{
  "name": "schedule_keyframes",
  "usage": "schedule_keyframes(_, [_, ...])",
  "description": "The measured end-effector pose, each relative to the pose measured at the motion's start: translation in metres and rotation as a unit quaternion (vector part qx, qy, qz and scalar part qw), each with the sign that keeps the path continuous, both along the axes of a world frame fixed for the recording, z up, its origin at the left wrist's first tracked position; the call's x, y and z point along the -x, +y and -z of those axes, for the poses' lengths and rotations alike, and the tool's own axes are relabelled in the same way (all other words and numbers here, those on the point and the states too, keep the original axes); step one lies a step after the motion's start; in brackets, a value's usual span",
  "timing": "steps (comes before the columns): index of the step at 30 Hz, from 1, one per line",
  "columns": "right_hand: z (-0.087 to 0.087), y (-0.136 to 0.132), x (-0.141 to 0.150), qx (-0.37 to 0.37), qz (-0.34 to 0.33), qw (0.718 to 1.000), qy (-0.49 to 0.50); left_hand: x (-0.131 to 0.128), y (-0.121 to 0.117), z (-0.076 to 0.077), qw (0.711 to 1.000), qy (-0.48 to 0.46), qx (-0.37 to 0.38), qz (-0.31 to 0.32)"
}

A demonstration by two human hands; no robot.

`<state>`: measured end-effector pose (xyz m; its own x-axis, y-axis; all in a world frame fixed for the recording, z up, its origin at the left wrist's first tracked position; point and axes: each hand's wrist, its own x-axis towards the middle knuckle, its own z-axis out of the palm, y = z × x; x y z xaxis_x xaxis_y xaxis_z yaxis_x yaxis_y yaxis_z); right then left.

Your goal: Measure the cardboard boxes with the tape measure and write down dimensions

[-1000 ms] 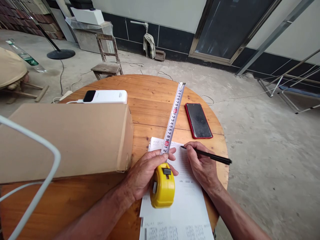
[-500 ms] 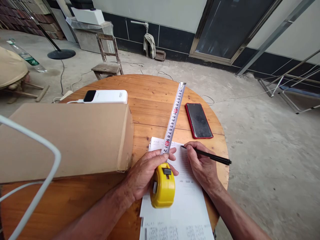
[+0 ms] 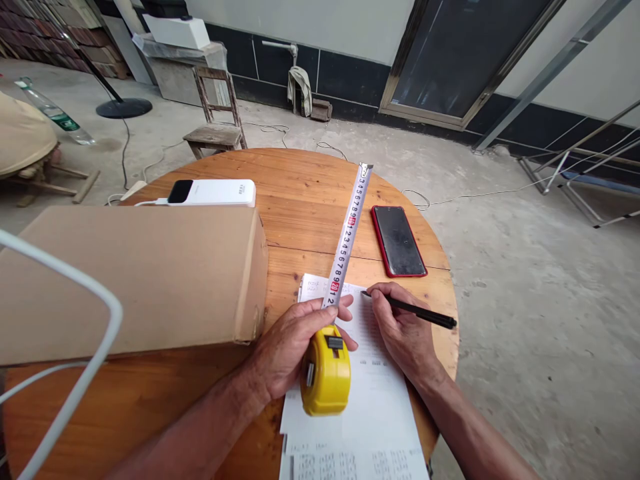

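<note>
One yellow tape measure (image 3: pixel 327 377) is sitting in the left hand (image 3: pixel 290 337) over the paper (image 3: pixel 375 400), thumb and fingers pinching its blade (image 3: pixel 347 235), which is extending past the paper toward the far side of the table (image 3: pixel 295 220). The right hand (image 3: pixel 404 330) is pinching a black pen (image 3: pixel 425 313), its tip pointing at the paper's top; a phone (image 3: pixel 399 241) is lying beyond.

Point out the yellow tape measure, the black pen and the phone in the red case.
Yellow tape measure (image 3: pixel 327 383): head view, on the front of its yellow housing.
Black pen (image 3: pixel 420 311): head view, on its barrel.
Phone in the red case (image 3: pixel 399 241): head view, on the middle of its dark screen.
</note>
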<state>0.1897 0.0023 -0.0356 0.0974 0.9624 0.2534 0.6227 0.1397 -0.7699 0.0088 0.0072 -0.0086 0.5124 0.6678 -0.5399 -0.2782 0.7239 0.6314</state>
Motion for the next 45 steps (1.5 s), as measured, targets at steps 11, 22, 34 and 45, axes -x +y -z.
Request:
schedule_keyframes(11, [0.0028,-0.0014,-0.0022,0.022,0.007,0.999,0.037,0.0005,0.0013,-0.0008,1.000,-0.001,-0.006,-0.002])
schedule_keyframes(22, [0.0021,-0.0030,-0.0038,0.017,0.023,0.999,0.045,0.0010,0.0003,-0.0016,1.000,-0.002,-0.011,0.001])
schedule_keyframes(34, [0.0039,-0.0025,-0.0050,0.000,0.033,0.999,0.043,0.0005,0.0014,-0.0008,1.000,0.002,-0.010,0.001])
schedule_keyframes(45, [0.0019,-0.0010,-0.0023,-0.001,0.009,1.000,0.019,0.0002,0.0015,-0.0018,1.000,-0.003,-0.008,-0.002])
